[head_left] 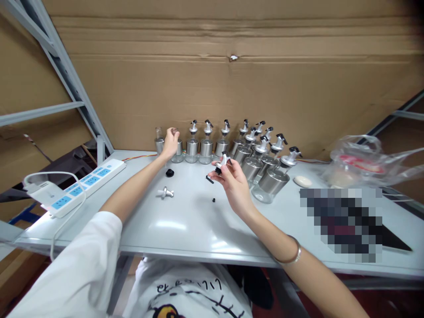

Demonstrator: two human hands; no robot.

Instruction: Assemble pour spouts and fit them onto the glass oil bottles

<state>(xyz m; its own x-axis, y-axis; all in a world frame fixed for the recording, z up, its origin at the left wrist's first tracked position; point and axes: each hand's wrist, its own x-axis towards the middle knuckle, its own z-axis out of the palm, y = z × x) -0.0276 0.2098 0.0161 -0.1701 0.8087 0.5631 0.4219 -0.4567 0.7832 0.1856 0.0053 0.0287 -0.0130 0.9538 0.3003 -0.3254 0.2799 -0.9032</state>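
At the back of the table my left hand (170, 145) is closed around the neck of a glass bottle (179, 151) with a metal sleeve. My right hand (236, 185) holds up a silver pourer spout (221, 164) with a black stopper, fingers pinched on it. Left of the gripped bottle stands another bottle (159, 145) with no spout. On the table lie a black stopper (170, 172), a loose silver spout (165, 193), a thin black piece (210, 179) and a tiny black part (213, 200). Several bottles fitted with spouts (206, 145) stand to the right.
A white power strip (88, 185) with a charger and cable lies along the left edge. On the right are a pale oval object (302, 181), a clear plastic bag (357, 163) and a blurred-out dark item (341, 225). Cardboard (212, 88) forms the back wall.
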